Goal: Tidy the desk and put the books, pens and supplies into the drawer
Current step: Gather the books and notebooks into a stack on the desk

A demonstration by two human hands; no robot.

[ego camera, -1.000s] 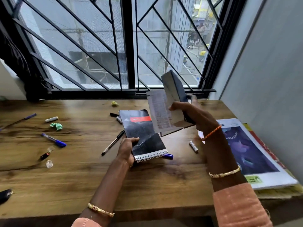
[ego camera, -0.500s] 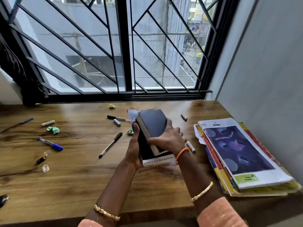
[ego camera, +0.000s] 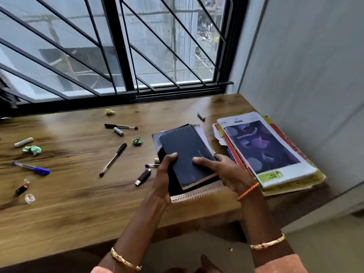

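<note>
A dark blue book (ego camera: 186,152) lies on top of a black spiral notebook (ego camera: 197,193), with loose papers between them, held just above the wooden desk (ego camera: 78,203). My left hand (ego camera: 164,180) grips the pile's left edge, thumb on the cover. My right hand (ego camera: 226,173) grips its right edge, thumb on the cover. On the desk lie a black pen (ego camera: 113,159), a blue pen (ego camera: 31,168), a small blue pen (ego camera: 151,165) partly behind the pile, a black marker (ego camera: 120,126) and a USB stick (ego camera: 143,177).
A stack of books and folders (ego camera: 267,152) lies at the desk's right end against the grey wall. Crumpled paper balls (ego camera: 32,149) (ego camera: 137,140) (ego camera: 110,112), small tubes (ego camera: 24,142) (ego camera: 118,131) (ego camera: 201,116) and a second USB stick (ego camera: 22,189) are scattered about. A barred window runs behind.
My right hand brought the dark blue book down from the air onto the spiral notebook. Both hands then took the pile and moved it right, uncovering a USB stick and small blue pen.
</note>
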